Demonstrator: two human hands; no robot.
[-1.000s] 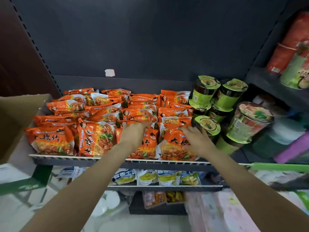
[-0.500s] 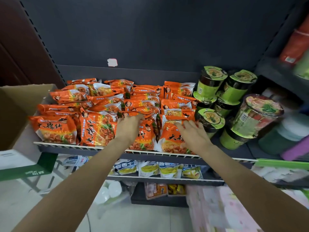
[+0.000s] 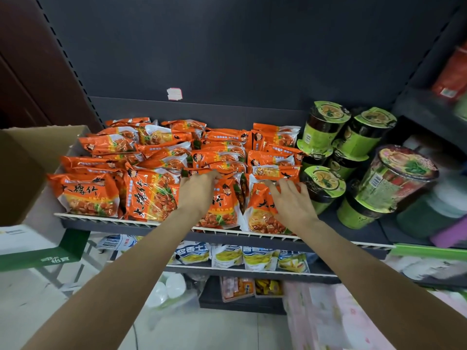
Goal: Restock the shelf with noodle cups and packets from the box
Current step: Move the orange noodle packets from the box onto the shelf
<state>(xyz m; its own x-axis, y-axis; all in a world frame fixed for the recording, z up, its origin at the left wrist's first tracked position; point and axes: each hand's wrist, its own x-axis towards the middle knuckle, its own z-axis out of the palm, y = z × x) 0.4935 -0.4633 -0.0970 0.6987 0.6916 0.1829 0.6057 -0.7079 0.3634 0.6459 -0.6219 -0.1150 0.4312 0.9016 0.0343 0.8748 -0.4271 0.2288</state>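
Note:
Several orange noodle packets fill the dark shelf in rows, the front ones standing upright against the white rail. My left hand rests on the top of an upright front packet, fingers reaching over its upper edge. My right hand lies with spread fingers on the neighbouring front packet. Green noodle cups are stacked to the right of the packets. The cardboard box stands open at the left edge.
A larger cup with a red and green label tilts at the shelf's right. A lower shelf holds white and yellow packets. A side shelf at the right carries red packages. Pink flowered cloth lies below right.
Both hands stay on the same front packets; the fingers have shifted slightly along the packet tops. The camera has dropped and moved closer to the shelf.

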